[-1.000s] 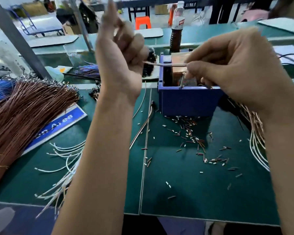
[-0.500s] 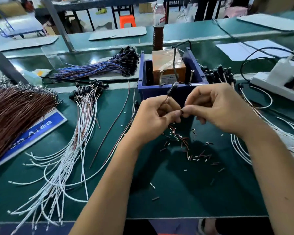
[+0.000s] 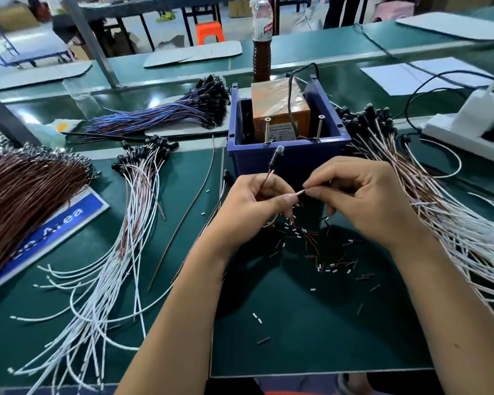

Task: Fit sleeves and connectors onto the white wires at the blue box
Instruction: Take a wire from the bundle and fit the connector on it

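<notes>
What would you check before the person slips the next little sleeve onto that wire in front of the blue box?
1. Wire held firm: left hand grips the wire with the black connector pointing up. Ok.
2. Wire tip pinched by right hand: ok.
3. Sleeve already on the tip: too small to see. Cannot tell.
4. Spare sleeves within reach, scattered on the mat under the hands: ok.
5. Blue box close behind the hands, its screws upright: ok.

One blue box, two screws, one bottle, perhaps four wire bundles.
</notes>
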{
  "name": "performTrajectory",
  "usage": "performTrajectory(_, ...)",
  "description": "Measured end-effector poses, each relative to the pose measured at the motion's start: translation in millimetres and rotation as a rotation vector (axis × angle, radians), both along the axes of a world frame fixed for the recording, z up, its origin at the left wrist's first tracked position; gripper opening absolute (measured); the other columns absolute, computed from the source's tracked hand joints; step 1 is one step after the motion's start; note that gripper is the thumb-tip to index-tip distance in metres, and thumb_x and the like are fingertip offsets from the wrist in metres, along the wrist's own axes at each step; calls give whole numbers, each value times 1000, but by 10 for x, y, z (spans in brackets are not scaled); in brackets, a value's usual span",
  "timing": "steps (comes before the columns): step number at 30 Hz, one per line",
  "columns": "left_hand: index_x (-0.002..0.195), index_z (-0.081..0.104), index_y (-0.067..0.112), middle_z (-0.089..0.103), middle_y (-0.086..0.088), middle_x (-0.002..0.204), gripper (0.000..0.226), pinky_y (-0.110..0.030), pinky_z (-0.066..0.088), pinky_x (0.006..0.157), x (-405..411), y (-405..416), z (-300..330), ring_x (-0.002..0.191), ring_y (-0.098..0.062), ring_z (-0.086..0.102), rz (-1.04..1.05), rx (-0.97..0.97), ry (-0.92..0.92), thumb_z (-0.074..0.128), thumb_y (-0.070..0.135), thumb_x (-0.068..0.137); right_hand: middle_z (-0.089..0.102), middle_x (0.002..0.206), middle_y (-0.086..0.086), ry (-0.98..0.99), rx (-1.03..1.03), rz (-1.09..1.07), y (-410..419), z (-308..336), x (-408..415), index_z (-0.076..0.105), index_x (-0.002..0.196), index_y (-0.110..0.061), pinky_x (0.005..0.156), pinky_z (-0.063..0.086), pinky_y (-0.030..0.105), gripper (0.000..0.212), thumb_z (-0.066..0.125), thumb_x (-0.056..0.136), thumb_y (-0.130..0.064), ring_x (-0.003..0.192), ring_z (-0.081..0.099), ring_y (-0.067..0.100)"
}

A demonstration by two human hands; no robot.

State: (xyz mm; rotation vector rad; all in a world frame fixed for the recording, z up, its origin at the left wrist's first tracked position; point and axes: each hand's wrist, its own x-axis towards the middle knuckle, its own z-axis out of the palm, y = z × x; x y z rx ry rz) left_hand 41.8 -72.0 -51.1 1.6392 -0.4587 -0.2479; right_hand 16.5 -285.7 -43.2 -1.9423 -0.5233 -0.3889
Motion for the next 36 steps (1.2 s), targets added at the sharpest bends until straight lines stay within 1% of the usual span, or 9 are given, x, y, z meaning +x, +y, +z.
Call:
performTrajectory(9, 84, 67, 7, 63, -2, 62, 7, -14, 30, 44, 25, 183, 43, 46, -6, 39, -58, -105, 48, 67, 11, 89, 77, 85, 5, 52, 179, -90, -191, 38, -22, 69, 104, -17, 46, 51, 27, 8, 74, 98, -15, 44, 57, 18)
performTrajectory(15, 92, 65, 10, 56, -1, 64, 5, -8, 24, 40, 14, 225, 98, 47, -1, 23, -78, -391, 281, 60, 9, 91, 75, 83, 14, 308, 293, 325, -383, 93, -19, 67, 117, -21, 47, 41, 20, 28, 77, 92, -27, 52, 52, 23)
performTrajectory(18, 100, 60, 11, 52, 3, 66, 9, -11, 14, 43, -5, 191, 109, 54, -4, 17, -229, -607, 437, 60, 7, 92, 76, 94, 16, 294, 555, 604, -350, 129, -48, 74, 112, -11, 62, 50, 28, 23, 68, 98, -28, 54, 56, 17)
performTrajectory(22, 100, 57, 9, 54, 3, 71, 30, -14, 16, 46, -53, 119, 100, 56, -3, 22, -378, -814, 526, 80, 13, 82, 64, 135, 32, 475, 984, 1037, -201, 121, -61, 56, 140, 10, 95, 52, 46, 40, 47, 107, -12, 85, 66, 29)
performTrajectory(24, 96, 61, 9, 57, 1, 73, 29, -12, 21, 43, -53, 116, 100, 56, -2, 26, -371, -868, 514, 84, 12, 79, 63, 139, 28, 420, 1007, 988, -155, 92, -61, 56, 142, 7, 94, 53, 45, 41, 55, 103, -6, 87, 65, 26)
performTrajectory(27, 91, 74, 11, 63, -2, 75, 22, -7, 35, 41, -27, 103, 96, 53, 0, 37, -266, -843, 430, 88, 13, 74, 78, 119, 6, 283, 878, 624, -109, 53, -40, 76, 124, -14, 82, 55, 33, 34, 73, 93, -28, 73, 62, 11)
performTrajectory(29, 90, 78, 12, 64, -7, 79, 8, -8, 36, 42, -19, 78, 95, 53, -2, 28, -165, -775, 344, 80, 8, 83, 80, 92, -3, 314, 933, 559, -79, 61, -33, 81, 107, -20, 73, 53, 27, 31, 59, 98, -40, 62, 58, 6)
performTrajectory(32, 88, 79, 14, 48, -20, 98, 22, -11, 23, 45, -33, 46, 101, 58, -7, 18, -80, -695, 252, 60, 6, 94, 57, 55, -9, 372, 938, 569, -60, 103, -25, 78, 87, -20, 61, 45, 24, 43, 46, 103, -42, 52, 43, 6)
performTrajectory(36, 86, 77, 21, 57, -19, 116, 10, -12, 20, 44, -59, 75, 128, 63, -11, 14, -96, -661, 224, 74, 12, 90, 43, 52, -6, 412, 730, 569, -91, 69, -60, 69, 70, -12, 56, 39, 27, 46, 60, 102, -44, 49, 34, 10)
